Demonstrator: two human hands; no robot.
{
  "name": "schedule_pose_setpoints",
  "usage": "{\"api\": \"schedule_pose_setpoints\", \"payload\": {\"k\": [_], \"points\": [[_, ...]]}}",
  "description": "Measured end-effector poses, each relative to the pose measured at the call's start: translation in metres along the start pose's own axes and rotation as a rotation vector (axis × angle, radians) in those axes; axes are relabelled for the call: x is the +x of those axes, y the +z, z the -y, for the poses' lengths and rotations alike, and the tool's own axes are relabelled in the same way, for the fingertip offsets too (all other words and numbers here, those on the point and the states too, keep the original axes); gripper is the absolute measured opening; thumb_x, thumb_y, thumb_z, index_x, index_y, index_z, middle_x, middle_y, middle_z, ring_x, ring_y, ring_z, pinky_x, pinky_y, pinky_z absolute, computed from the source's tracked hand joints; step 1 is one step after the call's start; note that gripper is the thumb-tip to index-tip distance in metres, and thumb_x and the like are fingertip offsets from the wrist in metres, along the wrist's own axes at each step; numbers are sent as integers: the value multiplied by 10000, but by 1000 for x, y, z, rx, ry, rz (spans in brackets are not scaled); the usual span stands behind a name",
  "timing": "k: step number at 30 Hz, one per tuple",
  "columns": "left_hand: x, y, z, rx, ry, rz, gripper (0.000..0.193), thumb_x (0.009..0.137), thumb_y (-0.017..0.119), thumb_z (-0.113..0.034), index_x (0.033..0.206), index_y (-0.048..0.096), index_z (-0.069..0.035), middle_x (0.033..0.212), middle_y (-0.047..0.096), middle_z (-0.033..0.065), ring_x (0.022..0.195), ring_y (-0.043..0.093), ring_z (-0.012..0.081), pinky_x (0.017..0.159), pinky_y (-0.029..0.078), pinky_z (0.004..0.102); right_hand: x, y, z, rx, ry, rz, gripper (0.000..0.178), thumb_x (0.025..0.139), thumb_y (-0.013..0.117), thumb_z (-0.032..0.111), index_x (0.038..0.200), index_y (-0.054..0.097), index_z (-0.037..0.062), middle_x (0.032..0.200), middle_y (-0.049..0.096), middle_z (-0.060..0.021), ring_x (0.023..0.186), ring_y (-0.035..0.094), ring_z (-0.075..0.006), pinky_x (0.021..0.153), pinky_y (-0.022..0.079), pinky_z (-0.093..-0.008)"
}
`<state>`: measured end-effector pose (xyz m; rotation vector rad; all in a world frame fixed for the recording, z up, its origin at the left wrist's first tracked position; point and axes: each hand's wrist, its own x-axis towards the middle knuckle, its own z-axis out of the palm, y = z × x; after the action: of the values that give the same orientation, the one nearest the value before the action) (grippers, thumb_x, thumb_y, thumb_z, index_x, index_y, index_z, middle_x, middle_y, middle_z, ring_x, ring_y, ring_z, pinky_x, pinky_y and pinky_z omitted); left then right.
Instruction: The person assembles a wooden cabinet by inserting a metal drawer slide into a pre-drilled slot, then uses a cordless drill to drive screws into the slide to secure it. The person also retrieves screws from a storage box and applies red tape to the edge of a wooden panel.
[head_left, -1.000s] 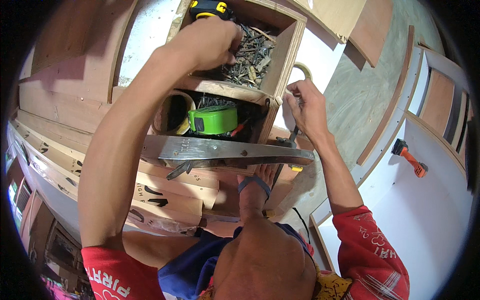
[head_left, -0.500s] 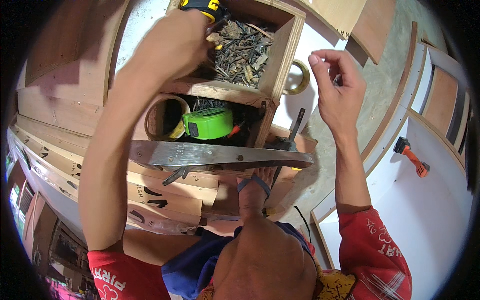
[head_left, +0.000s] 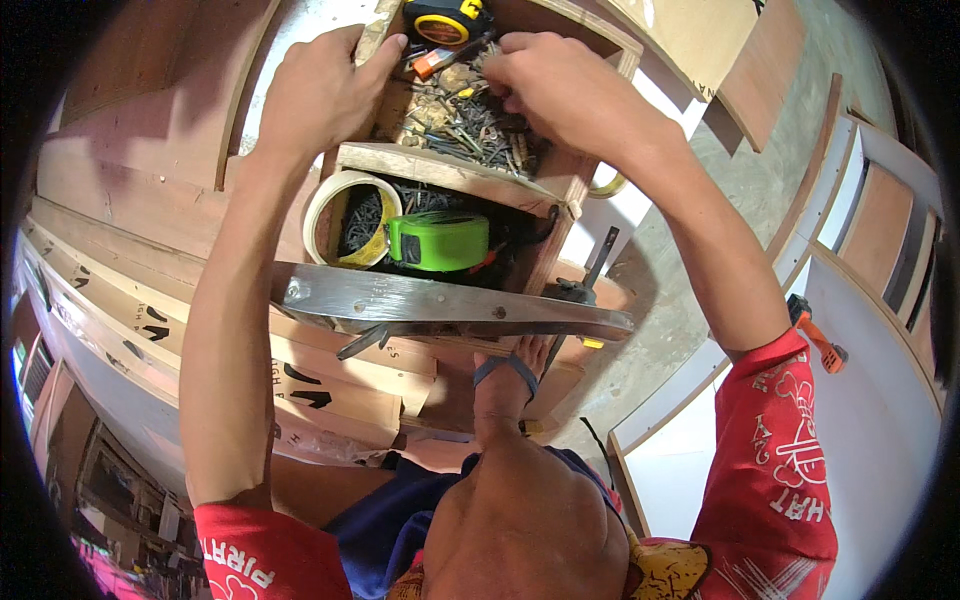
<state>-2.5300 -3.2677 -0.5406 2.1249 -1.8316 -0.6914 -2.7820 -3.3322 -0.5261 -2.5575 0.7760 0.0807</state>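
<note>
A wooden box (head_left: 590, 105) with compartments lies in front of me. My left hand (head_left: 325, 95) grips its left wall, thumb over the inner side. In the upper compartment, my right hand (head_left: 565, 85) reaches in with curled fingers over a heap of screws and nails (head_left: 480, 135); whatever is at its fingertips is too small to make out. A black and yellow tape measure (head_left: 445, 22) sits at the far end, beside an orange-tipped item (head_left: 432, 62). The nearer compartment holds a green tape measure (head_left: 440, 242) and a roll of tape (head_left: 318, 225).
A metal bar (head_left: 450, 300) lies across the box's near end, with a dark clamp-like tool (head_left: 580, 285) by it. Another tape roll (head_left: 608, 186) is right of the box. An orange and black tool (head_left: 822, 340) rests on white panels. Wooden boards (head_left: 330, 380) lie left.
My left hand has left the far part of the box and now holds its left wall. My right hand has swung left from beside the box into the screws.
</note>
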Motion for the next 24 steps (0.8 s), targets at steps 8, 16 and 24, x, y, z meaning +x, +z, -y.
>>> {"api": "schedule_pose_setpoints", "payload": {"k": [8, 16, 24], "points": [[-1, 5, -1, -92, -40, -58, 598, 971, 648, -554, 1187, 754, -6, 929, 752, 274, 903, 735, 455, 842, 555, 475, -5, 2, -7, -48, 31, 116, 221, 904, 627, 43, 1070, 773, 42, 1022, 737, -185, 975, 733, -400, 867, 595, -490], [-3, 8, 1, -66, -115, -76, 604, 963, 650, -554, 1207, 755, -12, 956, 759, 273, 925, 747, 436, 868, 558, 469, 1, -12, -10, 55, -24, 137, 226, 856, 683, 53, 1057, 786, 49, 956, 754, -207, 953, 741, -406, 863, 596, -493], [-4, 4, -8, -72, -110, -93, 541, 940, 664, -500, 1108, 778, 2, 913, 754, 272, 895, 749, 437, 871, 581, 484, 17, 9, -17, -146, 39, 114, 221, 894, 719, 63, 1107, 778, 59, 1000, 697, -183, 945, 704, -403, 849, 565, -493]]}}
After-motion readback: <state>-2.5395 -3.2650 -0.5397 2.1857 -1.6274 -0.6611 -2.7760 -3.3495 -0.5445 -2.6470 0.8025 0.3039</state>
